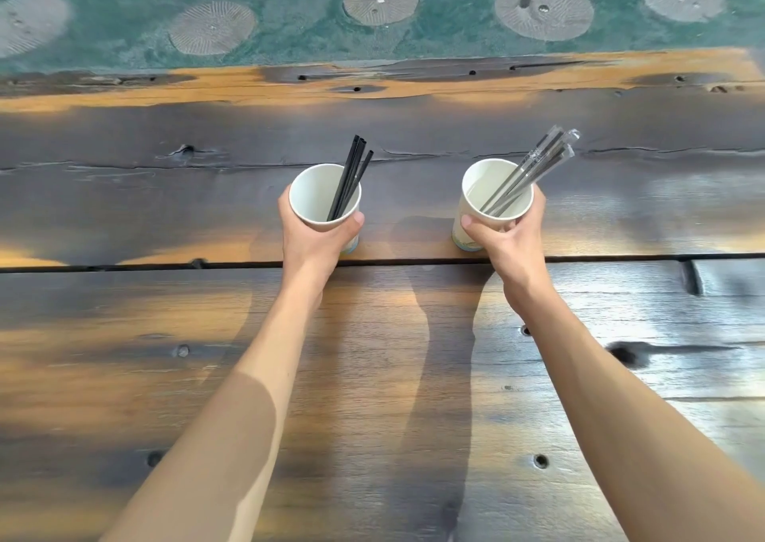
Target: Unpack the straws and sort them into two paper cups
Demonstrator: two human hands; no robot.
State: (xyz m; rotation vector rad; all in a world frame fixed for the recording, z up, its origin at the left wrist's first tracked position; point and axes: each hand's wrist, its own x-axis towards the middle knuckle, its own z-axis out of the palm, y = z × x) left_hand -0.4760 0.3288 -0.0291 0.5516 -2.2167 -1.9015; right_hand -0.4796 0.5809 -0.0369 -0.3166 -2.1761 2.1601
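- Already each hand has a paper cup in its grasp: the left hand [318, 235] wraps round the left cup [325, 198], thumb on the near right of the wall and fingers curled round the far left, while the right hand [511, 235] closes on the right cup [496, 194] the same way, mirrored.
- Both cups stand upright, or close to it, on the wooden table [393, 376], well apart from each other; whether their bases touch the boards or are lifted a little I cannot tell.
- Bare black straws [352, 173], three or four of them, lean in the left cup, tips pointing up and to the right.
- Wrapped straws [534, 169], still in clear sleeves, lean the same way in the right cup, so by my reading the unwrapping is only partly done: these remain to be stripped.
- No loose straws or empty wrappers show on the table, so where the waste goes is unclear.
- Nothing stands between or around the cups; the boards have knots, small holes and a dark seam [165, 267] running across just near of the cups.
- Beyond the table's far edge lies a green floor [289, 20] with round grey stones [544, 9] set in it, out of reach and no hindrance.
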